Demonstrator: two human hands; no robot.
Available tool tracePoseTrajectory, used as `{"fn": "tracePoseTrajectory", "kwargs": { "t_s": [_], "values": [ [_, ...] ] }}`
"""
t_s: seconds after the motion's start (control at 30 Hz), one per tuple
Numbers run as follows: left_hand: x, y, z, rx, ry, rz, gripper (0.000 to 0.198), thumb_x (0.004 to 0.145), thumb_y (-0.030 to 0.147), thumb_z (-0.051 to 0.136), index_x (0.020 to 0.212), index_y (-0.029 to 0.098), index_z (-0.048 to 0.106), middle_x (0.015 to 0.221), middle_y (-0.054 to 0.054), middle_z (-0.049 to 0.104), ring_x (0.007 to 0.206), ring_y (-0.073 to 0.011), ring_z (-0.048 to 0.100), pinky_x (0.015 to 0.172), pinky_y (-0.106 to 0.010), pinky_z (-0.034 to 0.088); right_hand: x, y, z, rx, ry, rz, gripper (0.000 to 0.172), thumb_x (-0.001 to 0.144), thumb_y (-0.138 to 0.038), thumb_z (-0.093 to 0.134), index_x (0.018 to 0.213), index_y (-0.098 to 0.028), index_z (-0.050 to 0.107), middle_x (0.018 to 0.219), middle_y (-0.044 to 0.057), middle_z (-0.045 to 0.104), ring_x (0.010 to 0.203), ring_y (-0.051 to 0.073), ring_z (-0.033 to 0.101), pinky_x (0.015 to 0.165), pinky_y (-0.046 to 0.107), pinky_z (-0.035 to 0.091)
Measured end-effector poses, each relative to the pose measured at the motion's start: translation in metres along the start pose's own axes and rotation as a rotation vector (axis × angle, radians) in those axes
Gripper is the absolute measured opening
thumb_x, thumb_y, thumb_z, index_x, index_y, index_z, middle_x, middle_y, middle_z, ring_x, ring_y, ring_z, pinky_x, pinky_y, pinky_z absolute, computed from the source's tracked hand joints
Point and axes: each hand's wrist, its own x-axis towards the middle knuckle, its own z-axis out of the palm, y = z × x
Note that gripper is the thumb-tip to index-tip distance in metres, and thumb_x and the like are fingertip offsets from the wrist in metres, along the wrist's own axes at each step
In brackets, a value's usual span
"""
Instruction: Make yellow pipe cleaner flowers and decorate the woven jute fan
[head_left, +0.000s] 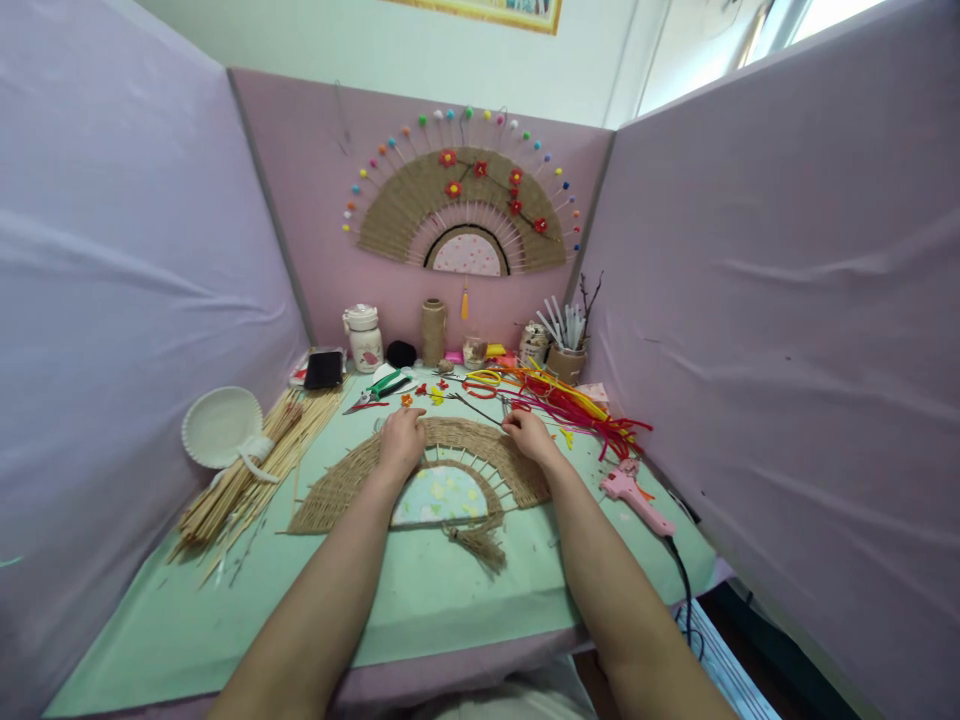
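A half-round woven twine fan (341, 490) lies on the table, with a pale floral panel (442, 495) at its base and a twine tassel (480, 546) below. My left hand (403, 442) rests over the fan's upper edge, left of its middle. Its fingers are curled, and what they may hold is hidden. Over the fan's upper right edge, my right hand (527, 436) is closed, pinching the end of a thin dark twig (474, 406) that points up and left. Small red, orange and yellow pieces (436, 396) lie just beyond the fan.
Left are a bundle of straw-coloured sticks (247, 465) and a white dish (223, 427). Green-handled pliers (390, 384) lie behind the fan. Red and yellow craft stems (577, 405) and a pink glue gun (637, 498) with a cord lie right. A finished fan (397, 210) hangs behind.
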Motion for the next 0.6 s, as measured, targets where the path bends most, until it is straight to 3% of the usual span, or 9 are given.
{"fn": "tracePoseTrajectory", "kwargs": {
  "t_s": [0.23, 0.47, 0.6],
  "values": [
    [0.0003, -0.0008, 0.0027, -0.041, 0.075, 0.026, 0.036, 0.079, 0.013, 0.047, 0.110, 0.018, 0.063, 0.115, -0.009, 0.061, 0.109, -0.0235, 0.054, 0.094, -0.035, 0.041, -0.0019, 0.0017, -0.0008, -0.055, -0.107, -0.072, 0.012, 0.075, -0.012, 0.055, 0.077, -0.015, 0.066, 0.080, 0.005, 0.068, 0.076, 0.015, 0.057, 0.070, 0.023, 0.039],
    [-0.0016, -0.0007, 0.0053, 0.005, -0.080, 0.078, 0.026, 0.081, 0.020, 0.051, 0.102, 0.022, 0.066, 0.111, -0.006, 0.063, 0.109, -0.0251, 0.052, 0.095, -0.039, 0.038, -0.0045, 0.0043, -0.0031, -0.130, -0.180, -0.060, 0.008, 0.074, -0.014, 0.060, 0.077, -0.016, 0.067, 0.079, 0.005, 0.068, 0.076, 0.015, 0.057, 0.068, 0.022, 0.038],
    [-0.0022, -0.0005, 0.0070, 0.023, -0.101, 0.106, 0.026, 0.082, 0.020, 0.048, 0.098, 0.021, 0.069, 0.107, -0.007, 0.065, 0.104, -0.0242, 0.054, 0.093, -0.038, 0.039, -0.0053, 0.0065, -0.0043, -0.168, -0.188, -0.031, 0.009, 0.074, -0.014, 0.060, 0.077, -0.016, 0.067, 0.078, 0.004, 0.067, 0.075, 0.014, 0.057, 0.066, 0.022, 0.037]
  ]
}}
